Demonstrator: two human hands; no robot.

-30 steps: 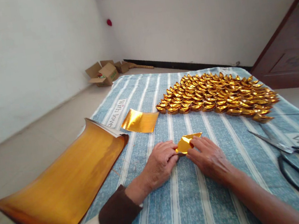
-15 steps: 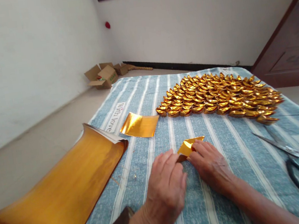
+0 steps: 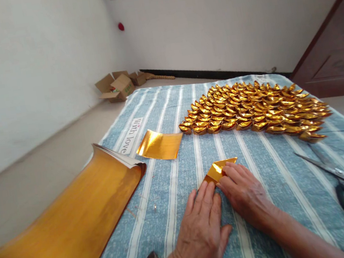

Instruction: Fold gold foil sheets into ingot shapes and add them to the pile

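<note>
A partly folded piece of gold foil paper (image 3: 215, 171) lies on the striped cloth between my hands. My left hand (image 3: 201, 223) rests flat, its fingers stretched out and their tips pressing the paper's near left corner. With bent fingers, my right hand (image 3: 246, 191) grips the right part of the paper; the fingertips cover some of it. Beyond my left hand lies a flat square of gold foil paper (image 3: 160, 144). Rows of folded gold paper ingots (image 3: 249, 109) stand on the far right half of the table.
Large gold foil sheets (image 3: 66, 220) lie stacked along the left table edge. Black-handled scissors (image 3: 341, 173) lie at right, blades pointing toward the ingots. The blue striped tablecloth (image 3: 154, 187) covers the table. Open cardboard boxes (image 3: 118, 87) sit on the floor beyond.
My left hand has gone from curled fingers at the paper's left edge to lying flat with fingers extended. My right hand stays on the paper. The view has shifted slightly.
</note>
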